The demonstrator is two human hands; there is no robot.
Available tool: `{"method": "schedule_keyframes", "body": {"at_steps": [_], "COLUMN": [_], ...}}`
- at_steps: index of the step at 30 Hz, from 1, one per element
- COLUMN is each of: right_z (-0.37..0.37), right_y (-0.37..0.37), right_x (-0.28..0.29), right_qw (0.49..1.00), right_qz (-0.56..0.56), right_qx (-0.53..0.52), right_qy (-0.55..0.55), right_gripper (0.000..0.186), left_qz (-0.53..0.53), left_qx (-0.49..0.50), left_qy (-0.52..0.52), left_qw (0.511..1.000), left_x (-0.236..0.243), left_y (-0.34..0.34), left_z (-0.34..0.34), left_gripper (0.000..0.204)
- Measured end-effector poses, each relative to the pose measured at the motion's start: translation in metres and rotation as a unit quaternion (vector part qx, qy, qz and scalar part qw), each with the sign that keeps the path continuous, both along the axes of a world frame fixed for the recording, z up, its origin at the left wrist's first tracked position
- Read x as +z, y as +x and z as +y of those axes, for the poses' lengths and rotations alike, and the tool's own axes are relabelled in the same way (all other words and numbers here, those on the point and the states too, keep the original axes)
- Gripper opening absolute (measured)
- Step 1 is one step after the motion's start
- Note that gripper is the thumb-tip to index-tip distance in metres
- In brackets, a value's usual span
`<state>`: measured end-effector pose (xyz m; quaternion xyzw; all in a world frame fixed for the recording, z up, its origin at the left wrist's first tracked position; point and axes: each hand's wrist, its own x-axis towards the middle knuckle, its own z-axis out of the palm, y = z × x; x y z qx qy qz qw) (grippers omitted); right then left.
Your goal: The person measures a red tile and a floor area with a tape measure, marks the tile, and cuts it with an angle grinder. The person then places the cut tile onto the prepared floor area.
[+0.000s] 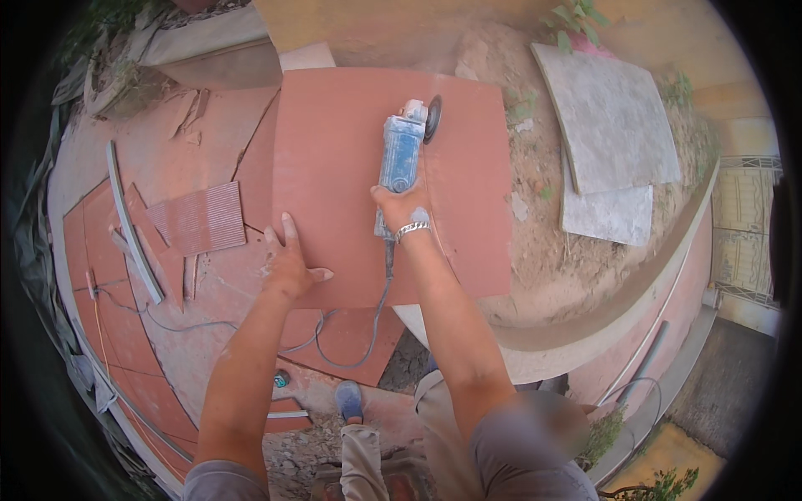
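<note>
My right hand (401, 206) grips a dusty blue angle grinder (401, 150) by its rear body, with a cord trailing from it. The grinder's dark disc (433, 119) stands on edge at a straight line that runs down a large red tile (322, 125); faint dust hangs above it. My left hand (292, 265) is spread on the left part of the same tile, thumb and fingers apart.
Grey slabs (608, 108) lie on soil to the right, inside a curved concrete border (597, 326). At left are a ribbed tile (200, 219), a metal strip (127, 209) and red tiles (88, 242). Cable (180, 328) crosses the ground near my foot (349, 399).
</note>
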<state>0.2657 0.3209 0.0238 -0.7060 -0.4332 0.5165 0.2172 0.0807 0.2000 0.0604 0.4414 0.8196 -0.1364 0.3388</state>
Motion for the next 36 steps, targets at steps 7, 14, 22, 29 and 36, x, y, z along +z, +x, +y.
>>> {"method": "schedule_keyframes", "body": {"at_steps": [7, 14, 22, 29, 36], "right_z": [0.0, 0.003, 0.003, -0.018, -0.034], "right_y": [0.003, 0.005, 0.007, 0.02, 0.03], "right_x": [-0.002, -0.01, -0.01, -0.011, -0.008], "right_qw": [1.0, 1.0, 1.0, 0.998, 0.997], "right_qz": [-0.004, 0.004, 0.029, 0.032, -0.012], "right_qx": [0.005, 0.012, 0.01, 0.019, 0.033], "right_qy": [-0.006, -0.01, -0.006, 0.048, 0.074], "right_gripper": [0.064, 0.068, 0.068, 0.066, 0.068], "left_qz": [0.006, 0.005, 0.013, 0.009, 0.01], "left_qx": [0.001, 0.01, 0.005, 0.012, 0.002], "left_qy": [-0.004, -0.013, -0.011, -0.014, -0.003], "left_qw": [1.0, 1.0, 1.0, 1.0, 1.0], "left_x": [0.0, 0.005, 0.003, 0.001, -0.003], "left_y": [0.001, 0.003, 0.004, 0.003, 0.002], "left_z": [0.002, 0.003, 0.002, 0.001, -0.001], "left_gripper": [0.14, 0.138, 0.139, 0.139, 0.141]}}
